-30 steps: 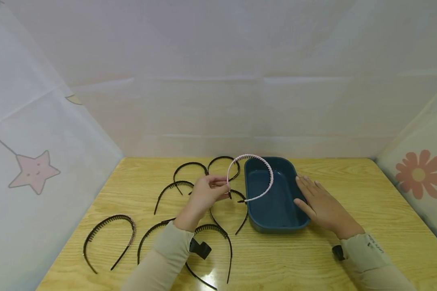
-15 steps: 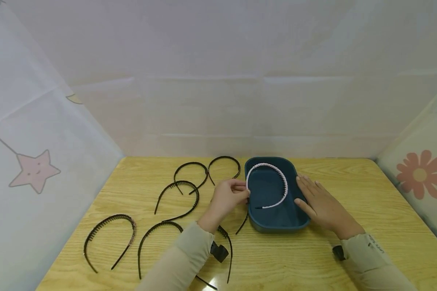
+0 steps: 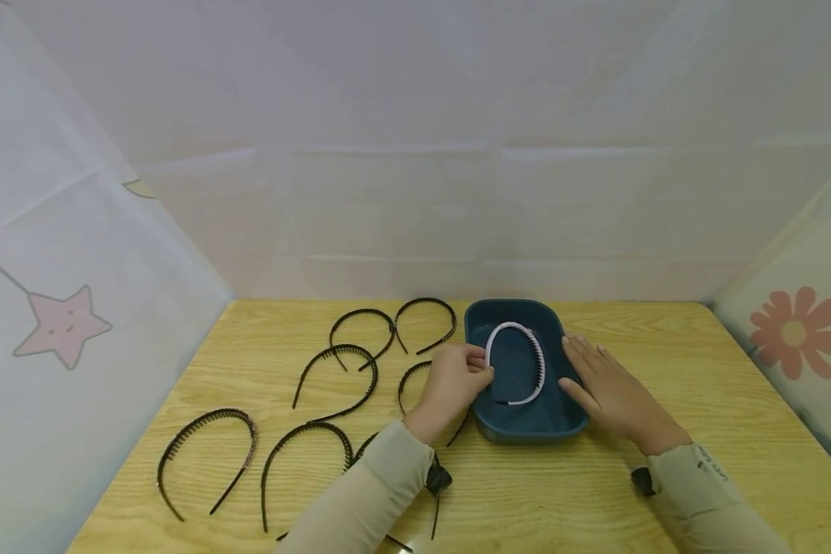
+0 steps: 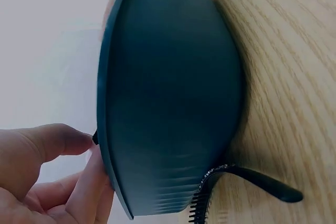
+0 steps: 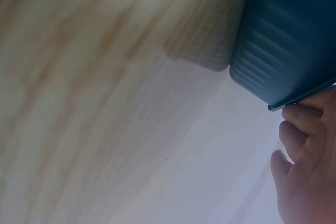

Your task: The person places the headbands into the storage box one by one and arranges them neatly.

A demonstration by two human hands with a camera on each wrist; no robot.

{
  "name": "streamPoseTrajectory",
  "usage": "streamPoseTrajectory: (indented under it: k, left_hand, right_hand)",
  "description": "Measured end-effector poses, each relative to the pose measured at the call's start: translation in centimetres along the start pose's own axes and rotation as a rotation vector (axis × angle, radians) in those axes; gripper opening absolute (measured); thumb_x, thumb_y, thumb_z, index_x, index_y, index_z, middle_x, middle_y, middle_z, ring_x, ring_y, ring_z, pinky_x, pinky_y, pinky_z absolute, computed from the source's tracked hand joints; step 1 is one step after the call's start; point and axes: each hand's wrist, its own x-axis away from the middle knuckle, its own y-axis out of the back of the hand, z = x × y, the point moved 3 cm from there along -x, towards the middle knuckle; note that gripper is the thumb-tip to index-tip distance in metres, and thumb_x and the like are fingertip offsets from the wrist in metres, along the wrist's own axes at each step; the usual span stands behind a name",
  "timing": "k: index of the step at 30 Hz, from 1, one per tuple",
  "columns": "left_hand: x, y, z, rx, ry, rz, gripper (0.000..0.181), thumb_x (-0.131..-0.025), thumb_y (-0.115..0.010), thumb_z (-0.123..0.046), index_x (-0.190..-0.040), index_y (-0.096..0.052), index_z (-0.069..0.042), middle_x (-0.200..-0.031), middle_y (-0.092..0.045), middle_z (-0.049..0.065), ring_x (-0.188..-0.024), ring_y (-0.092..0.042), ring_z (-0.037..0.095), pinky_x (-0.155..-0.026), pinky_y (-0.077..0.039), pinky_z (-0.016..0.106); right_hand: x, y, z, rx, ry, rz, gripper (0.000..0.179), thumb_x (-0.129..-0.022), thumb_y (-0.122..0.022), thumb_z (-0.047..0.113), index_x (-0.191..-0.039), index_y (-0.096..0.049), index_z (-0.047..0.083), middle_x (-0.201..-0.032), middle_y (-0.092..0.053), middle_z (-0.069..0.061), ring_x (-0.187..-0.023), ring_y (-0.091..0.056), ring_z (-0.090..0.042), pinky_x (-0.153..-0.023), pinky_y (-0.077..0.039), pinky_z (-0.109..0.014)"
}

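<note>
Between thumb and fingers my left hand (image 3: 452,382) pinches one end of a pale pink toothed headband (image 3: 542,362). The headband hangs tilted within the opening of a dark blue rectangular basin (image 3: 526,422), at its left side. In the left wrist view, the fingertips (image 4: 79,139) are at the basin's rim, and only a dark tip of the headband shows between them. My right hand (image 3: 612,392) rests with extended fingers on the basin's right rim; the right wrist view shows the same hand (image 5: 310,150) against the rim.
Several black headbands lie on the wooden table left of the basin, among them one at the far left (image 3: 208,415) and one at the back (image 3: 425,300). A headband (image 4: 262,182) lies close beside the basin's left wall. White cloth (image 3: 415,192) hangs behind the table.
My left hand has carried the pink headband rightward from above the black headbands and lowered it into the basin's opening. The right hand has stayed on the rim.
</note>
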Motion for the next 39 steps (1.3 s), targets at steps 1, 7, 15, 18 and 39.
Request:
streamPoseTrajectory:
  k: [1,7,15,18,39]
  left_hand:
    - [0.0,-0.1,-0.1,-0.015,-0.005,-0.002,0.022,-0.090,-0.073,-0.005,-0.110,-0.074,0.002,-0.092,-0.071,0.004,-0.085,-0.067,0.013,-0.072,-0.057,0.024]
    - [-0.1,-0.6,-0.7,-0.177,-0.065,-0.004,0.018,-0.090,-0.070,-0.004,-0.107,-0.074,0.001,-0.087,-0.068,0.000,-0.075,-0.059,0.006,-0.067,-0.052,0.019]
    - [0.4,-1.1,-1.2,-0.342,-0.109,-0.013,0.021,-0.094,-0.074,-0.010,-0.112,-0.072,0.000,-0.094,-0.068,0.005,-0.084,-0.063,0.014,-0.071,-0.053,0.020]
    - [0.6,-1.1,-1.2,-0.363,-0.108,-0.001,0.024,-0.095,-0.073,-0.012,-0.116,-0.071,-0.001,-0.099,-0.068,0.006,-0.089,-0.065,0.016,-0.074,-0.055,0.022]
    - [3.4,3.7,-2.9,-0.409,-0.141,0.013,0.026,-0.103,-0.061,-0.023,-0.123,-0.071,-0.010,-0.106,-0.071,0.002,-0.095,-0.068,0.017,-0.078,-0.057,0.032]
  right_hand:
    - [0.0,0.0,0.0,-0.004,0.000,0.000,0.072,-0.109,-0.042,0.044,-0.161,-0.018,-0.001,-0.165,-0.022,-0.023,-0.153,-0.017,-0.039,-0.124,-0.011,-0.053]
    - [0.0,0.1,0.0,-0.005,-0.003,0.003,0.072,-0.110,-0.041,0.044,-0.161,-0.017,0.000,-0.165,-0.021,-0.022,-0.153,-0.016,-0.038,-0.124,-0.011,-0.052]
    - [0.1,0.1,0.1,-0.009,-0.008,0.007,0.073,-0.109,-0.042,0.045,-0.161,-0.017,0.000,-0.165,-0.021,-0.022,-0.153,-0.015,-0.038,-0.125,-0.010,-0.052]
    - [0.1,0.1,0.1,-0.009,-0.007,0.006,0.073,-0.109,-0.042,0.044,-0.161,-0.017,0.000,-0.165,-0.021,-0.023,-0.153,-0.016,-0.038,-0.125,-0.010,-0.052]
    - [0.1,0.3,0.1,-0.031,-0.007,0.011,0.072,-0.109,-0.042,0.044,-0.161,-0.018,-0.001,-0.165,-0.020,-0.022,-0.153,-0.017,-0.040,-0.125,-0.011,-0.052]
